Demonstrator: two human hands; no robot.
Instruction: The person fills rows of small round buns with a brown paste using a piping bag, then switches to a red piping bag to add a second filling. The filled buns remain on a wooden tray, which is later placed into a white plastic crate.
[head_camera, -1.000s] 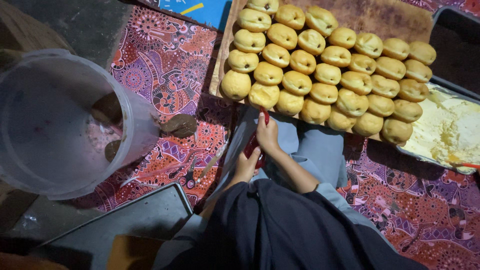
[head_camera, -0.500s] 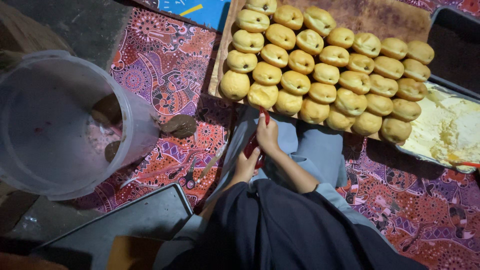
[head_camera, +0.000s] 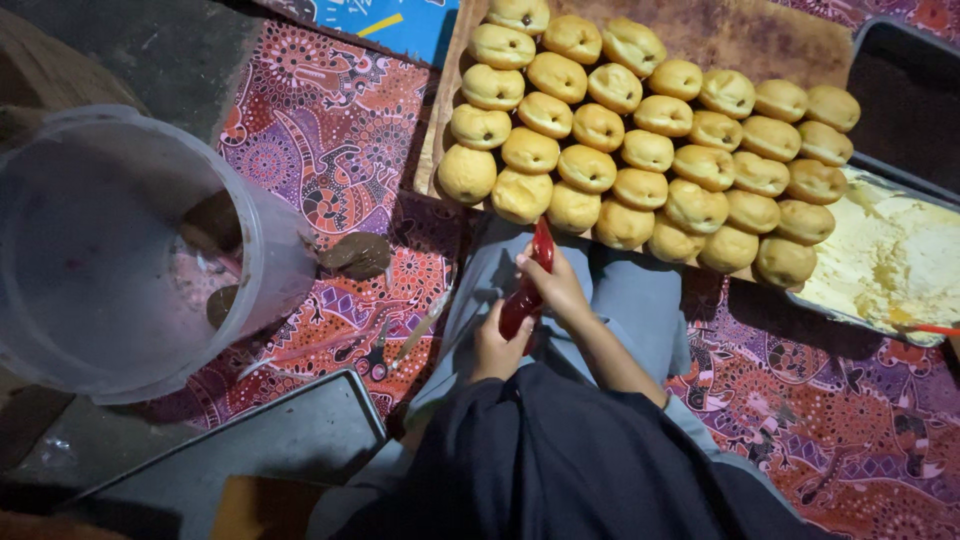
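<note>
Both of my hands hold a red piping bag (head_camera: 530, 280) over my lap. My left hand (head_camera: 497, 348) grips its lower, fuller end. My right hand (head_camera: 556, 283) pinches the upper part near the tip, which points toward the front row of buns. Several rows of golden round buns (head_camera: 640, 150) with small holes on top lie on a wooden board (head_camera: 760, 40) just beyond my knees. The nearest bun (head_camera: 521, 194) sits right above the bag's tip.
A large translucent plastic tub (head_camera: 120, 250) stands at the left on a patterned red cloth (head_camera: 320, 130). A brown lump (head_camera: 355, 254) lies beside it. A metal tray (head_camera: 250, 440) is at lower left. A dark tray of pale yellow cream (head_camera: 890, 260) sits at right.
</note>
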